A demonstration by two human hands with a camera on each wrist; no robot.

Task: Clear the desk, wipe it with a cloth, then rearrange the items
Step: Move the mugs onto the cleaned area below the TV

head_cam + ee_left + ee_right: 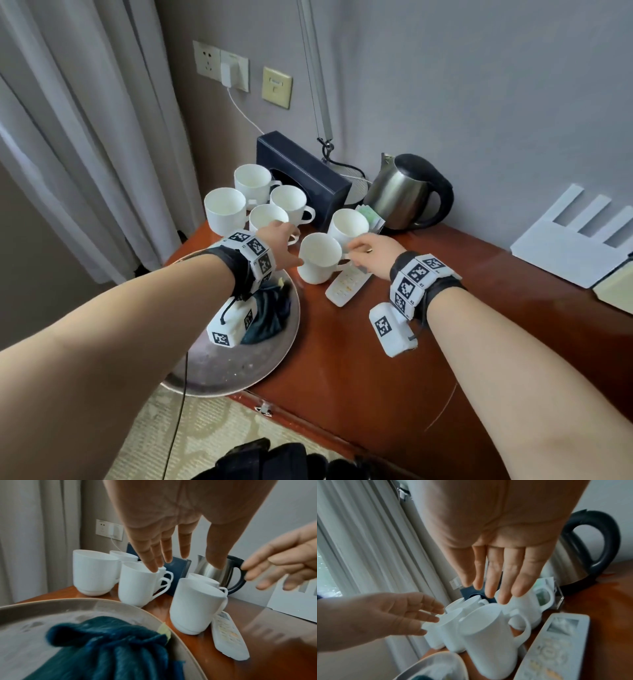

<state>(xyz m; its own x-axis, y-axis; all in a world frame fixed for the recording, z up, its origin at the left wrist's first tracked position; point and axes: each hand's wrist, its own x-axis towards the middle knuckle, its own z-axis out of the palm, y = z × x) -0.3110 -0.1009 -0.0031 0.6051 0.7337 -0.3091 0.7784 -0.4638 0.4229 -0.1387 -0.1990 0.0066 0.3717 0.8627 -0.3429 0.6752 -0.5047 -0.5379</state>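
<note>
- Spanning most of the head view, reddish wooden desk (394, 342) set in a corner, grey wall behind, pale curtain (68, 137) to the left.
- Round metal tray (239, 370) on the desk's near-left corner, partly over the edge; dark blue cloth (270, 318) bunched on it.
- Steel kettle (404, 195) with black handle at the back, against the wall.
- Dark blue box (308, 171) left of the kettle, also at the back.
- White papers (575, 246) at far right of the desk.
- Six white mugs, all upright. Four clustered at back left (226, 209), in front of the box. Two stand apart to the right: near mug (320, 257) just beside the tray rim, far mug (349, 224) behind it, close to the kettle.
- White remote control (346, 284) lies flat, just right of the near mug.
- Left hand (277, 240) reaches over the back-left cluster, fingers (154, 563) straight and slack, tips at a mug rim; nothing gripped.
- Right hand (373, 255) hovers over the near mug's handle side, fingers (518, 582) extended and together, holding nothing. Whether they touch the mug cannot be told.
</note>
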